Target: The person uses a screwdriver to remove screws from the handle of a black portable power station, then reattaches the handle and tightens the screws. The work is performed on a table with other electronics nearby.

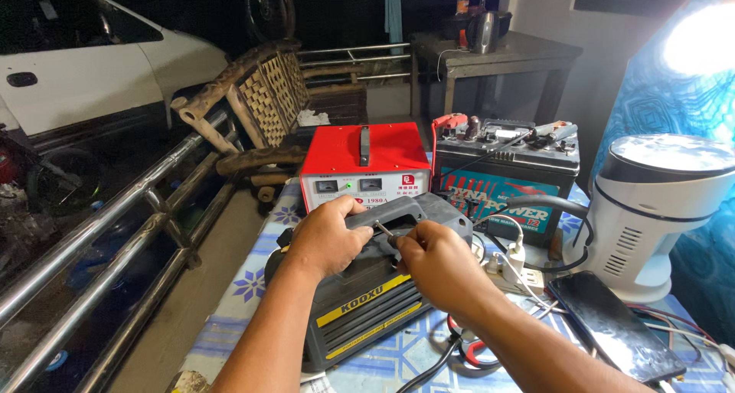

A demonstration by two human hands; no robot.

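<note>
On the table point(230, 301) with its blue-flowered cloth, a dark grey machine point(367, 301) with a yellow stripe lies near the front edge, just before a red charger box point(364, 159) and a car battery point(505, 175). The left hand point(329, 236) has its grip clamped over the machine's carrying handle point(413, 209), while the right hand point(436, 259) has its grip pinched together on a slim screwdriver point(385, 232) that points into the handle. A white fan point(651, 209) and a dark phone point(612, 324) are to the right.

Lamp point(700, 45) far right of right hand point(436, 264) blown out; background left dim; hands sharp.
</note>
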